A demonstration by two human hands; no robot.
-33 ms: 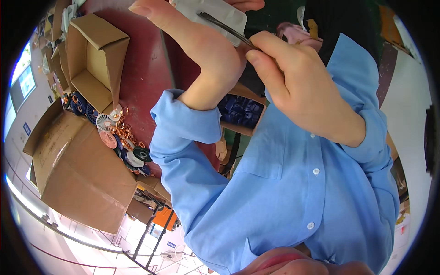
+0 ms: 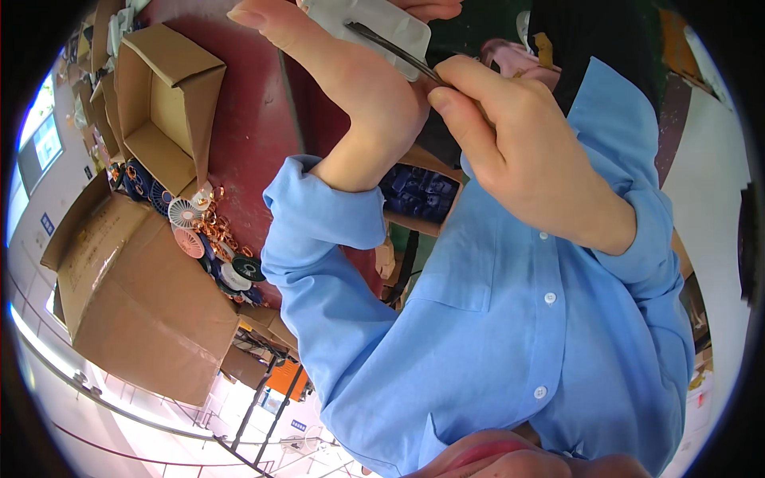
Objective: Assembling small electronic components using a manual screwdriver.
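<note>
My left hand (image 2: 351, 84) is at the top of the view, its thumb stretched to the left and its fingertips showing behind the far edge. It holds a translucent whitish plastic tray-like piece (image 2: 410, 36), partly cut off by the top edge. Between thumb and forefinger, my right hand (image 2: 522, 143) grips slim dark tweezers (image 2: 386, 45). Their tip reaches over the plastic piece; whether it touches is unclear. Anything small inside the piece cannot be made out.
A dark red tabletop (image 2: 247, 103) lies to the left, with an open cardboard box (image 2: 171, 99) on it. Copper-coloured rings (image 2: 219, 231) and round fan-like covers (image 2: 187, 213) lie heaped beside a larger carton (image 2: 159, 295). A box of dark blue parts (image 2: 420, 193) sits below my left wrist.
</note>
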